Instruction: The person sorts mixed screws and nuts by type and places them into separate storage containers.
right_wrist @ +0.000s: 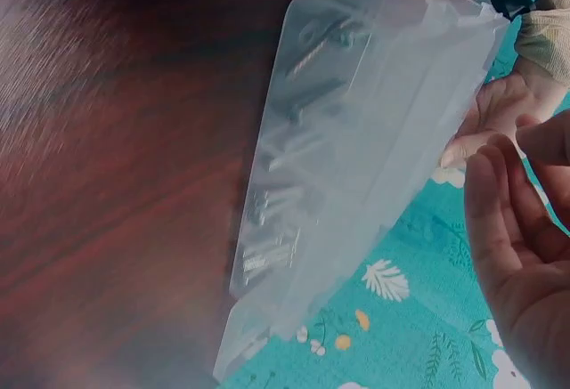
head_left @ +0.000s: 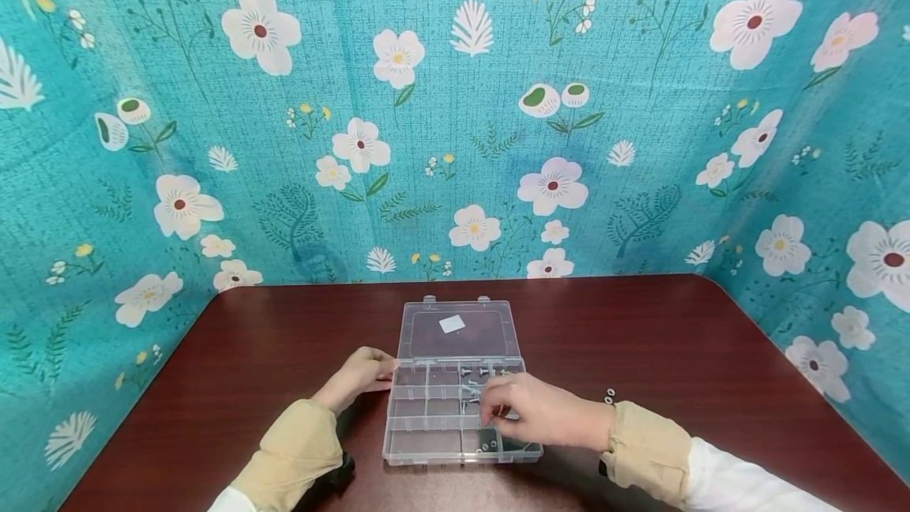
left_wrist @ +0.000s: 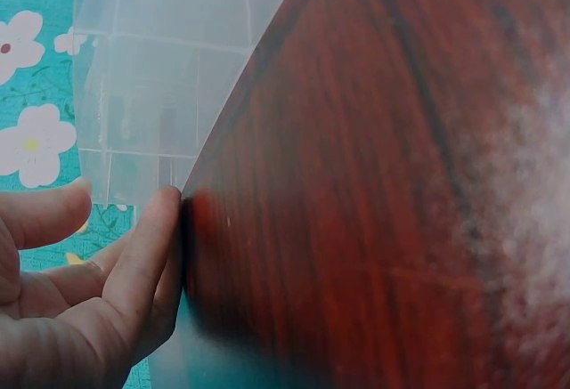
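A clear plastic compartment box [head_left: 426, 423] lies on the table with its lid folded back. My left hand [head_left: 362, 375] is at the box's upper left corner; in the left wrist view its fairly straight fingers [left_wrist: 147, 251] touch the box edge. Above the right-hand compartments is my right hand [head_left: 529, 409], fingers bent downward and thumb close to the fingertips. I cannot tell whether something small is between them. Screws [head_left: 469, 392] lie in compartments beside it, and small nuts [head_left: 489, 446] in one below. Part of the box's right side is hidden under this hand.
Two small nuts [head_left: 609, 396] lie on the dark red wooden table [head_left: 640, 338] right of the box. A white paper slip [head_left: 451, 324] shows on the transparent lid [head_left: 501, 330]. Behind the table hangs a teal flowered cloth [head_left: 426, 180].
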{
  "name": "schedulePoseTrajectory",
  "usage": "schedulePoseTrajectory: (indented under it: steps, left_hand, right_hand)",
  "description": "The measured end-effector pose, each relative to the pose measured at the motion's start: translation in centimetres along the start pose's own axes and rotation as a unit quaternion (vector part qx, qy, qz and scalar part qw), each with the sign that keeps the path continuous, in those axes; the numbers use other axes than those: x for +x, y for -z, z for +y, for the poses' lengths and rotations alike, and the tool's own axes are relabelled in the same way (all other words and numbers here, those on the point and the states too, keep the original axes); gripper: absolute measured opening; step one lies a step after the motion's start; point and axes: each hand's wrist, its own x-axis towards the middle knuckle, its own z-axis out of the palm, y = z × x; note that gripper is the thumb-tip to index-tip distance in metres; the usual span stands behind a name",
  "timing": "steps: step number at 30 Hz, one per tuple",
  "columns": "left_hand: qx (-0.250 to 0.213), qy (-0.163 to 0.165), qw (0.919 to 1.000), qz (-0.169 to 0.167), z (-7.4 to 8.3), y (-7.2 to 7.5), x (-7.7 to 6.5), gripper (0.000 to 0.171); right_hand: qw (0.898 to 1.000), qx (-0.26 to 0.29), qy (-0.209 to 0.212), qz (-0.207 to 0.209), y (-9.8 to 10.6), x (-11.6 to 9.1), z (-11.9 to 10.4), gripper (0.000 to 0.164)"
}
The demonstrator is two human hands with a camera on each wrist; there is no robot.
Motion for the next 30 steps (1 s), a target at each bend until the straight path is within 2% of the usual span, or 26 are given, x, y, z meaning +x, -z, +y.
schedulePoseTrajectory:
  steps: [9,15,25,30]
  left_hand:
    - [-0.005,0.000,1.0000,0.003,0.0,0.1,-0.1,0.025]
    - [0.000,0.005,1.0000,0.005,0.1,0.0,-0.1,0.026]
    - [0.000,-0.002,1.0000,0.001,0.3,0.0,-0.3,0.026]
    - [-0.001,0.004,1.0000,0.007,0.3,-0.1,-0.2,0.025]
  right_hand:
    - [0.999,-0.046,-0.005,0.008,1.7,-1.1,0.6,0.015]
    - [0.994,-0.110,-0.010,0.016,3.0,-2.1,1.1,0.020]
    - [0.989,-0.116,-0.094,0.011,4.9,-4.8,3.0,0.021]
    - [0.986,-0.095,-0.134,0.010,5.3,-6.4,4.2,0.022]
